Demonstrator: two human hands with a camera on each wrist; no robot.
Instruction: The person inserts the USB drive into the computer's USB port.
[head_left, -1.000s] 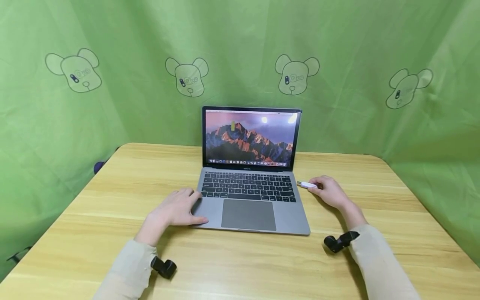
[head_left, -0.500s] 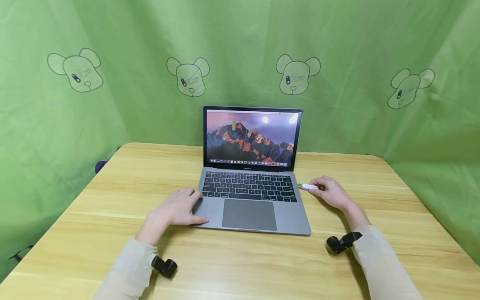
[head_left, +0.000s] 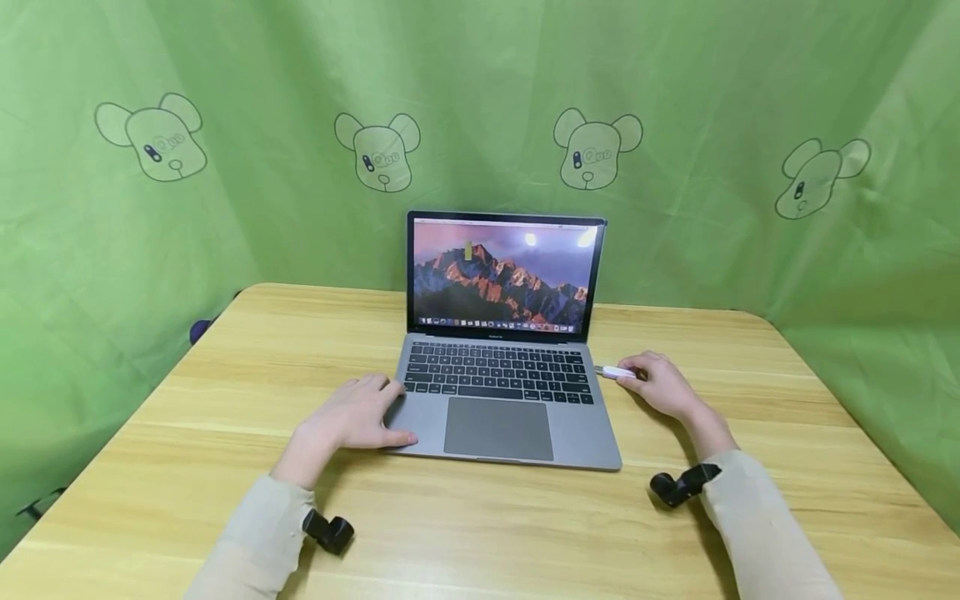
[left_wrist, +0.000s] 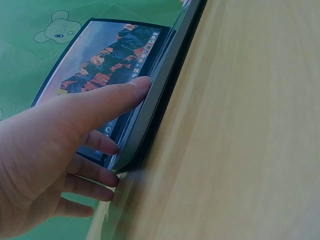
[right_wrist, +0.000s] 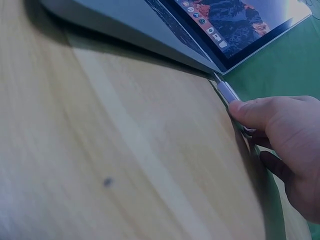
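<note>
An open grey laptop (head_left: 497, 429) stands on the wooden table with a mountain picture on its screen (head_left: 501, 279). On its front left corner rests my left hand (head_left: 360, 417). The thumb lies over the palm rest and the relaxed fingers lie along the left side, as the left wrist view also shows. My right hand (head_left: 660, 385) pinches a white USB flash drive (head_left: 617, 372) between thumb and fingers. The drive's metal plug points at the laptop's right side, right at the edge. Whether the plug is inside a port, I cannot tell.
The wooden table (head_left: 480, 533) reaches out on both sides of the laptop. Behind it hangs a green curtain (head_left: 480, 67) with bear-head drawings. Each wrist carries a small black camera. A small dark spot (right_wrist: 108, 182) marks the tabletop in the right wrist view.
My right hand has brought the flash drive slightly nearer the laptop's right edge, and its angle has shifted a little. My left hand stays on the corner.
</note>
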